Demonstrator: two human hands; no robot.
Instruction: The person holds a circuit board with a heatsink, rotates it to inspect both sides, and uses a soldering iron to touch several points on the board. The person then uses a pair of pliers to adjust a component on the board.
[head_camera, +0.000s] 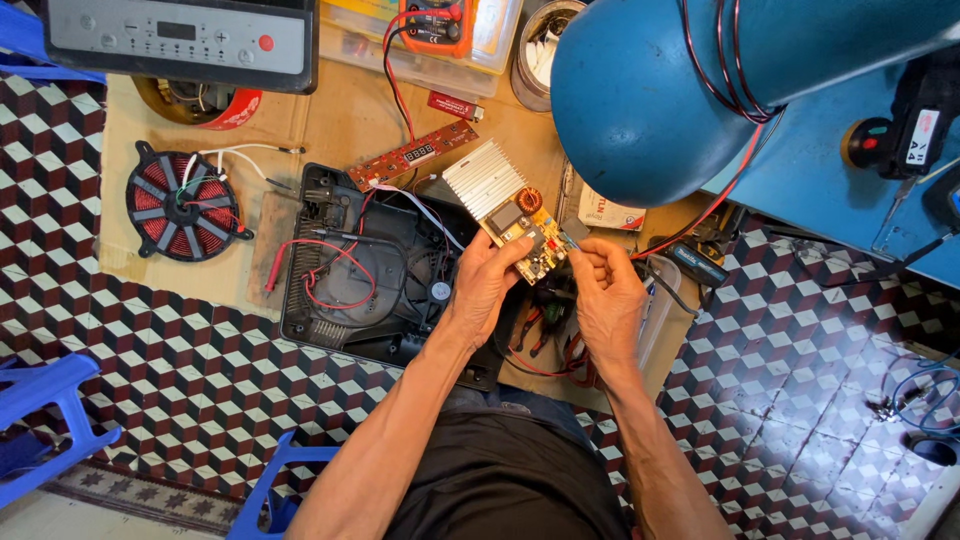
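My left hand (487, 283) grips a yellow circuit board (518, 228) from below; a ribbed silver heat sink (484, 180) and a copper coil sit on its far end. My right hand (607, 290) pinches the board's right edge near a small component. Both hands hold the board above an opened black appliance base (360, 270) with red and white wires inside.
A round red-and-black induction coil (183, 206) lies on cardboard at the left. A narrow red display board (412, 155) lies beyond the base. A grey control panel (180, 38) is at top left, a multimeter (437, 22) at top centre, a blue lamp shade (650, 90) at the right, and blue stools (45, 415) at lower left.
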